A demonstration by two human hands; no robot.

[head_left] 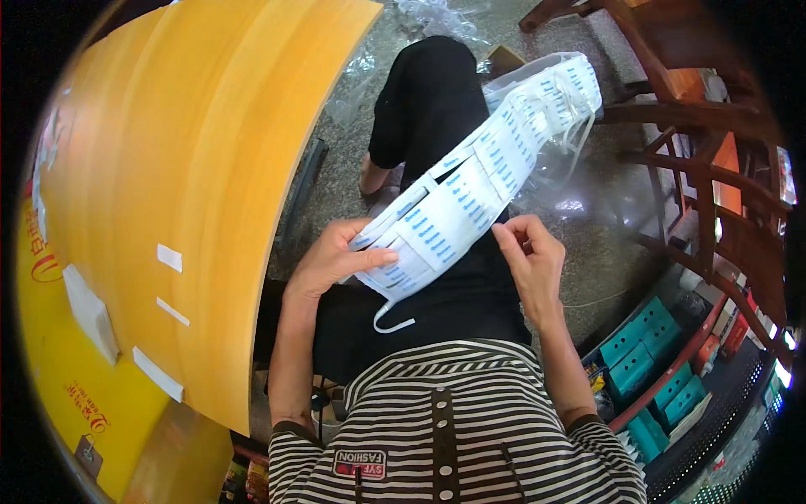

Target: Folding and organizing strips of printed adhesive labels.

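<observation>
A long white strip of several overlapping flat packs or cards [478, 189], printed with rows of small blue marks, slants over my lap from lower left to upper right. What the packs contain I cannot make out. My left hand [340, 259] grips the strip's near end, thumb on top and fingers underneath. From that end a thin white hook [393, 323] sticks out toward me. Beside the strip's right edge is my right hand [533, 256], fingers curled in and thumb against the forefinger; anything pinched there is hidden. Clear plastic film [537, 65] lies around the far end.
On my left is a yellow wooden table [218, 168] with white paper slips [170, 258] on it. A white paper stack [91, 315] lies beyond. Dark wooden chairs [714, 176] stand at right, above teal boxes [642, 353]. Crumpled clear plastic [441, 21] covers some floor.
</observation>
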